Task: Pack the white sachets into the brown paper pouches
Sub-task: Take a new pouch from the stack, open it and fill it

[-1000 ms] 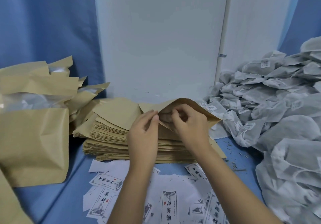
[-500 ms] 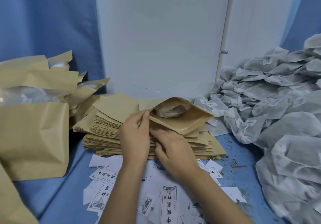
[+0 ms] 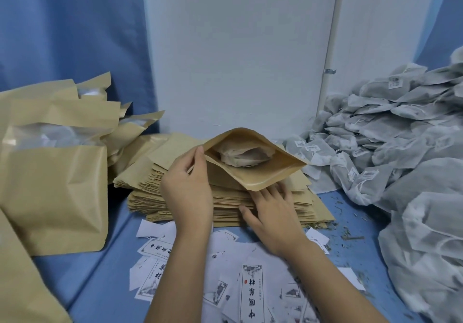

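Note:
A brown paper pouch is held open above a stack of flat brown pouches, its mouth facing me. White sachets lie inside it. My left hand pinches the pouch's left edge between thumb and fingers. My right hand is under the pouch's lower edge, fingers straight and spread, resting on the stack. A large heap of white sachets fills the right side.
Filled brown pouches stand at the left. Printed white paper labels are scattered on the blue table in front of the stack. A white panel stands behind, with blue curtains on both sides.
My right hand left the pouch mouth and dropped below the pouch onto the stack. The pouch now gapes wider, showing the sachets inside. My left hand keeps its pinch.

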A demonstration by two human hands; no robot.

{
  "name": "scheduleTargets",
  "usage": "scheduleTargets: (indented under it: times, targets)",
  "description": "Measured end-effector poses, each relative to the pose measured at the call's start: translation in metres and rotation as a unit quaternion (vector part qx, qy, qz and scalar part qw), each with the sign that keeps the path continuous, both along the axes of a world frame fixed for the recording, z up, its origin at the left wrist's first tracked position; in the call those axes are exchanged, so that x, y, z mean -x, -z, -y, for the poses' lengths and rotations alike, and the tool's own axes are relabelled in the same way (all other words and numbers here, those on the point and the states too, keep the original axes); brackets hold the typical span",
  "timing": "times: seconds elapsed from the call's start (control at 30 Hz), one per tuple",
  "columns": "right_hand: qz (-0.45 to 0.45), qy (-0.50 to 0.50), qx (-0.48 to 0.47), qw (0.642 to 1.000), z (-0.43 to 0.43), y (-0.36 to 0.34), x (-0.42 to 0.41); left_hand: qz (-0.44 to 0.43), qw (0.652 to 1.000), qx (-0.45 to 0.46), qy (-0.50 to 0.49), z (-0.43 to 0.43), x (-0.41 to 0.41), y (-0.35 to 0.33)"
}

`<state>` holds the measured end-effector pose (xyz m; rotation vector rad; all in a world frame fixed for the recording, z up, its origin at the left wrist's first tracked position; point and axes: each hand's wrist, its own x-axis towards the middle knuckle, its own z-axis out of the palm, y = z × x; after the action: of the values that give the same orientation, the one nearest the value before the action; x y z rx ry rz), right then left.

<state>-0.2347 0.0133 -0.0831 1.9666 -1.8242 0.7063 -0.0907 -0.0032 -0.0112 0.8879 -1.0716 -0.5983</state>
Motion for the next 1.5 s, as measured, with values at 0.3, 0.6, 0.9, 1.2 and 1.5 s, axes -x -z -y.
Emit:
scheduleTargets:
  times: [0.3, 0.6, 0.9, 1.2, 1.5]
  targets:
    - [0.216, -0.150, -0.074, 0.962, -0.013, -0.017, -0.020, 0.056, 0.996, -0.033, 0.063, 0.009, -0.013, -0.003]
    - [0.076, -0.049, -0.196, 0.976, -0.008, -0.005, -0.028, 0.053, 0.994, -0.034, 0.092, 0.007, -0.012, -0.002]
    - [0.160, -0.098, -0.197, 0.962, -0.010, -0.005, -0.036, 0.051, 0.994, -0.027, 0.094, 0.009, -0.011, 0.000]
    - [0.132, -0.071, -0.193, 0.970, -0.012, -0.006, -0.038, 0.053, 0.995, -0.006, 0.088, 0.012, -0.012, 0.003]
    - [0.195, -0.095, -0.198, 0.956, -0.013, -0.006, -0.038, 0.055, 0.995, -0.010, 0.084, 0.015, -0.012, 0.006]
